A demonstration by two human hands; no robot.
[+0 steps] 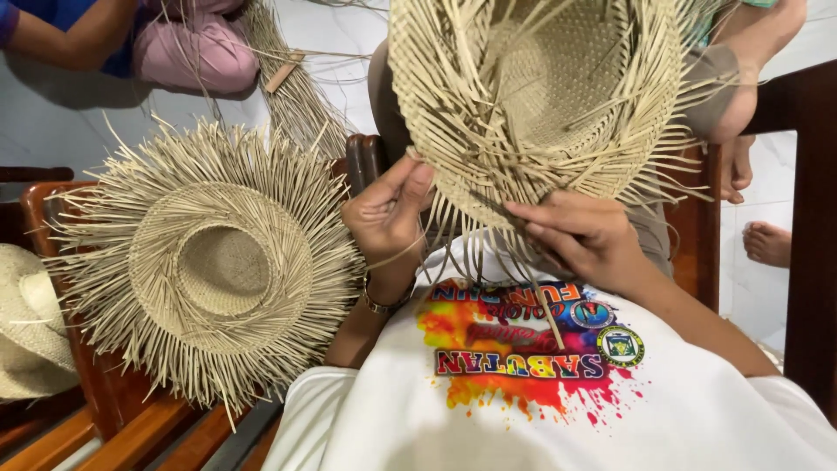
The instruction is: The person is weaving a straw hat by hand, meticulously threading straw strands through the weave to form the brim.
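Where fingers meet the brim: left hand [384, 214] pinches loose strips at the edge of the unfinished hat [540, 96]; right hand [580, 235] grips neighbouring strands, crown tilted away, rim exposed. Second hat [214, 262] rests on a wooden chair [131, 410] beside.

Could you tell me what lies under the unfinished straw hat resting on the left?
The unfinished straw hat rests on a brown wooden chair, whose slats show below its frayed brim. Beside it, a finished pale hat lies at the left edge. The seat directly beneath is covered.
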